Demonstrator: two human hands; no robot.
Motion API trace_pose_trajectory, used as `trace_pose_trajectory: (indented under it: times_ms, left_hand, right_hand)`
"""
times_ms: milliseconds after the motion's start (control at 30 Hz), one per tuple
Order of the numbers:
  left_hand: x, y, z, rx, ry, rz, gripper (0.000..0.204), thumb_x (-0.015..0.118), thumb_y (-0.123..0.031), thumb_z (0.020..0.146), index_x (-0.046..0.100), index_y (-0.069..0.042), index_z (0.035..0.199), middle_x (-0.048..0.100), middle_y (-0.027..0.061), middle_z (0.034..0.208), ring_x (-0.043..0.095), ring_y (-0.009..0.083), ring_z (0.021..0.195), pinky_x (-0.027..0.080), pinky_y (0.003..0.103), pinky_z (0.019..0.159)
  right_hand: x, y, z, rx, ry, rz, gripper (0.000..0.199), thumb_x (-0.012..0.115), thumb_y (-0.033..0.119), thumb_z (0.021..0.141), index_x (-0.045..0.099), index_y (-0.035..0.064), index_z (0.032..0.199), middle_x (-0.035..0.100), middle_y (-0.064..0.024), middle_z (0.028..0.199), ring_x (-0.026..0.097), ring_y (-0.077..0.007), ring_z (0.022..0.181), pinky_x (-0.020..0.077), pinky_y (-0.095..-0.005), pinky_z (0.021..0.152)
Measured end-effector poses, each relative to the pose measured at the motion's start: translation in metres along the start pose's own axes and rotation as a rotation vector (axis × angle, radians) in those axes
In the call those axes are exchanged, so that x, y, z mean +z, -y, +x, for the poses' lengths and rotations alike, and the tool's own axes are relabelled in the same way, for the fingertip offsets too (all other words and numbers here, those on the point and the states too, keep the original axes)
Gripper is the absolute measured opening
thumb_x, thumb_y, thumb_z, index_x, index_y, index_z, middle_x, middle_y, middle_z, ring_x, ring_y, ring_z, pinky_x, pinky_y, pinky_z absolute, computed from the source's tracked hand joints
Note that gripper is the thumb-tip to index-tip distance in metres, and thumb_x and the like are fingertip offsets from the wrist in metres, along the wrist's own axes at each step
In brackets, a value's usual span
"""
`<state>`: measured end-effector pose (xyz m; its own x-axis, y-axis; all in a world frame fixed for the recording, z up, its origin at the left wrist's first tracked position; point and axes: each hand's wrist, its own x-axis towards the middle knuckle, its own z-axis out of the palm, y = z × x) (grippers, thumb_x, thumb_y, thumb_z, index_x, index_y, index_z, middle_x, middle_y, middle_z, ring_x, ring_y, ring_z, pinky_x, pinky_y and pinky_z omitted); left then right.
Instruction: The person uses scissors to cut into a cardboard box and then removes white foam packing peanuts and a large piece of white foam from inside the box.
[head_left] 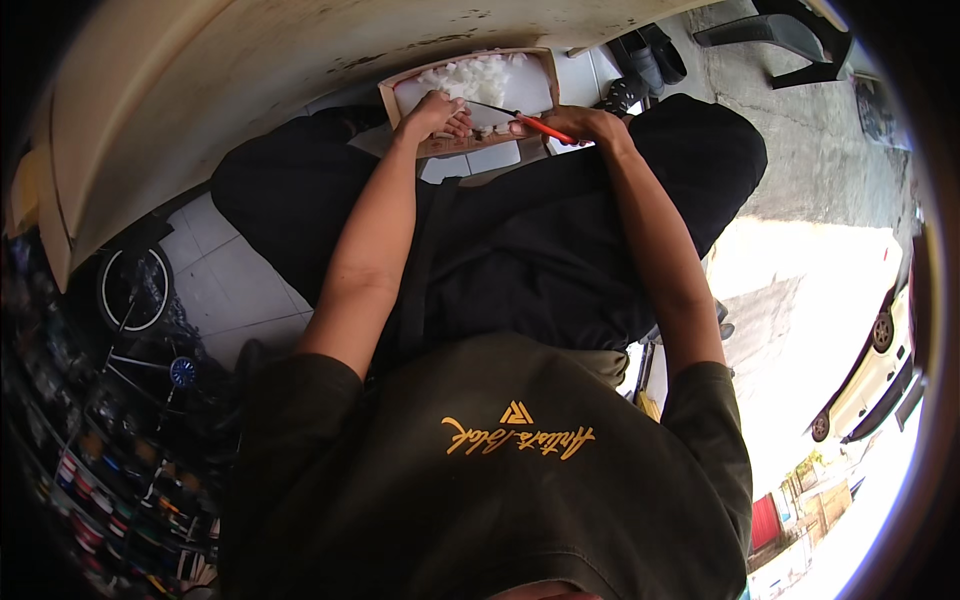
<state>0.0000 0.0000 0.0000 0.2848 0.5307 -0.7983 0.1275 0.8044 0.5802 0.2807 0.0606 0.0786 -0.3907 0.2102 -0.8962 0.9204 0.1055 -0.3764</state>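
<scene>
My right hand [587,124] is closed round a red-orange-handled cutting tool [543,127] whose thin dark shaft or blade slants left toward my other hand. The tool's exact kind does not show. My left hand [436,116] has its fingers curled at the tip of that shaft, and what it pinches, if anything, is too small to make out. Both hands are over the near side of a shallow cardboard box [551,72]. A heap of small white pieces [475,74] lies in the box, toward its far side.
A large cream panel [230,80] curves close beyond the box. My crossed legs in dark trousers flank it. Dark shoes [648,58] and a black chair [765,40] stand at the far right. A small wheel [134,290] and many small goods are on the left, over tiles.
</scene>
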Motion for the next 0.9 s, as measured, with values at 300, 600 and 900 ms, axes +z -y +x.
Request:
trace_pose_trajectory:
  times_ms: [300,600,900]
  left_hand:
    - [-0.008,-0.010,-0.018,0.049,0.038,-0.332,0.034,0.045,-0.016,0.109,0.059,0.014,0.116,0.068,0.0241,0.109,0.070,0.0315,0.092,0.060,0.040,0.088]
    - [-0.005,-0.016,-0.024,0.034,0.172,-0.210,0.031,0.052,-0.015,0.107,0.061,0.013,0.116,0.070,0.0215,0.108,0.071,0.0271,0.092,0.060,0.035,0.082]
    - [-0.009,-0.016,-0.024,0.071,0.211,-0.237,0.030,0.055,-0.016,0.106,0.061,0.012,0.115,0.070,0.0230,0.112,0.071,0.0290,0.095,0.060,0.035,0.082]
  right_hand:
    - [0.001,0.013,-0.021,-0.080,-0.110,0.043,0.108,0.040,0.094,0.080,0.068,0.0020,0.129,0.071,-0.0195,0.113,0.065,-0.0272,0.092,0.0536,-0.0402,0.077]
    - [-0.009,0.024,-0.038,-0.135,-0.084,0.064,0.109,0.044,0.098,0.072,0.074,0.0011,0.112,0.067,-0.0191,0.103,0.063,-0.0307,0.103,0.0495,-0.0467,0.087]
    - [-0.006,0.010,-0.020,-0.200,-0.219,0.047,0.080,0.060,0.077,0.086,0.078,-0.0007,0.093,0.061,-0.0099,0.076,0.063,-0.0204,0.065,0.0500,-0.0366,0.059]
